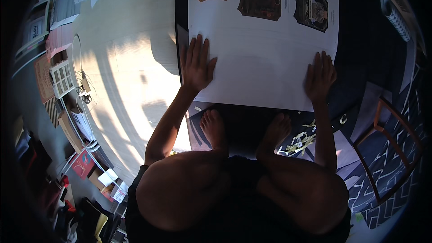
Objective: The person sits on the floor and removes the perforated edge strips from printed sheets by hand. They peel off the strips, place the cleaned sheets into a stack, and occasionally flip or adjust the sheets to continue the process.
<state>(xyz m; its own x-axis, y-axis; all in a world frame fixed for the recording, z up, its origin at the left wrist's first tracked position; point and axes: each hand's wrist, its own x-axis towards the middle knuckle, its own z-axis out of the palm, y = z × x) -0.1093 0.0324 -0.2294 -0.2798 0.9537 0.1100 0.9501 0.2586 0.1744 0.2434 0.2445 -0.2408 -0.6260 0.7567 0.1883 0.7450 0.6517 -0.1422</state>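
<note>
A large white sheet (261, 63) lies flat on a dark surface in front of my feet, with several dark, ornate card-shaped pictures (259, 1) printed on its far part. My left hand (197, 65) rests flat near the sheet's left edge, fingers spread and pointing away from me. At the right edge my right hand (321, 76) lies on the paper, its fingers stretched out and fairly close to one another. Neither hand holds anything. The sheet's far end runs out of the picture.
Crumpled pale strips (300, 144) lie beside my right foot. A brown wooden frame (391, 130) stands at the right, near a patterned dark rug (396, 193). A white spiral coil (395, 18) is at the far right. Shelves with boxes (83, 164) and papers line the left, beyond sunlit floor (121, 90).
</note>
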